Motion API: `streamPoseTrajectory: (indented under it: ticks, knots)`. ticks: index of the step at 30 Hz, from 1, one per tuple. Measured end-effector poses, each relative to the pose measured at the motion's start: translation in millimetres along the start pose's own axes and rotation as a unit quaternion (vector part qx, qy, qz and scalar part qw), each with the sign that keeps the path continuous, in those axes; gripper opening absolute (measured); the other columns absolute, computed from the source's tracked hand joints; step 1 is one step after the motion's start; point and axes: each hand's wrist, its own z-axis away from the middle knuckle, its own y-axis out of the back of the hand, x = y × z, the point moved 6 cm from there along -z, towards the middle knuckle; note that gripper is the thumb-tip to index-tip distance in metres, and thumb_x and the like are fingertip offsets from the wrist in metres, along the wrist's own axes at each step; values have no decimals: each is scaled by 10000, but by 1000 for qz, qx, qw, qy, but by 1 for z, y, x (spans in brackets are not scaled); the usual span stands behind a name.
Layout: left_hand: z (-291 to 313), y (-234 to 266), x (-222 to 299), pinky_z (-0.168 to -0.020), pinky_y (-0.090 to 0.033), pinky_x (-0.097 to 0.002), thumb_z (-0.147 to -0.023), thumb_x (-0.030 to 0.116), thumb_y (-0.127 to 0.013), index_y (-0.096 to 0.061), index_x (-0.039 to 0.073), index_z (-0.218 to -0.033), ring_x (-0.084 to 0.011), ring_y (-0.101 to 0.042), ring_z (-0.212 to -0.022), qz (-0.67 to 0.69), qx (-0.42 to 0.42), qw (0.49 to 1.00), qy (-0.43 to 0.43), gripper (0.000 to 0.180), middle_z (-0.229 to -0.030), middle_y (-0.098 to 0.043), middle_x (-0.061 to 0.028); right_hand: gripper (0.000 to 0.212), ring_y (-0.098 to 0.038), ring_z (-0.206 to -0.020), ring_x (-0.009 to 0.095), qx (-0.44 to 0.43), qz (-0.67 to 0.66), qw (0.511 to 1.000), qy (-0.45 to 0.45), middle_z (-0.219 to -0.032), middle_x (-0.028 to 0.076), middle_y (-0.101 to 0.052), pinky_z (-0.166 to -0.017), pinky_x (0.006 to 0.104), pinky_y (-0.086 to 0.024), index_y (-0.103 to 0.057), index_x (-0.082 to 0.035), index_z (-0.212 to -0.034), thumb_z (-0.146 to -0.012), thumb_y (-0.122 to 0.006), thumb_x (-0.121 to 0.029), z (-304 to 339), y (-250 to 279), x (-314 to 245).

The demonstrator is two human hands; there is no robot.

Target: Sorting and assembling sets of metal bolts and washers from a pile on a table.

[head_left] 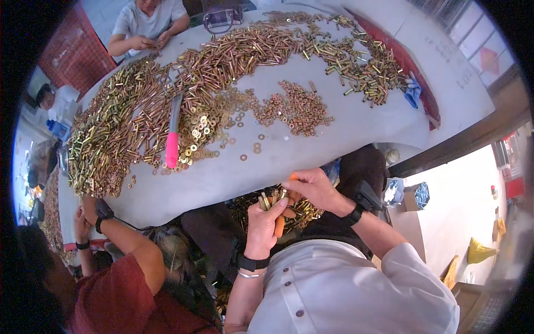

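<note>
Both hands work on small brass-coloured metal pieces just below the near edge of the table.

The left hand [264, 222] is closed around a bunch of short shiny brass tubes [266, 201], their ends standing up above the fist. The right hand [311, 186] pinches a small orange thing [292, 176] with narrow fingers. More such tubes lie in the lap [305, 210], and big heaps cover the grey table [356, 125].
</note>
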Motion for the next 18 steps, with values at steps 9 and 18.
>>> streamPoseTrajectory:
  ticks: [9,18]
  knots:
    - [4,-6,0,-299,-243,-190,-851,121,-642,-642,-23,-877,-48,-400,-340,-13,-4,1000,5,147,-667,-644,-111,134,-574,-672,84,-13,-59,997,57,-744,34,-614,-605,239,-484,-630,16,-869,-875,-622,-118,-1,-2,-3]
    - [-1,0,-6,-325,-279,-183,-850,116,-643,-637,-20,-911,-54,-450,-388,-10,-11,1000,13,149,-724,-658,-112,145,-557,-651,68,-26,5,996,85,-759,26,-636,-586,233,-462,-637,5,-841,-870,-626,-136,3,-5,-14]
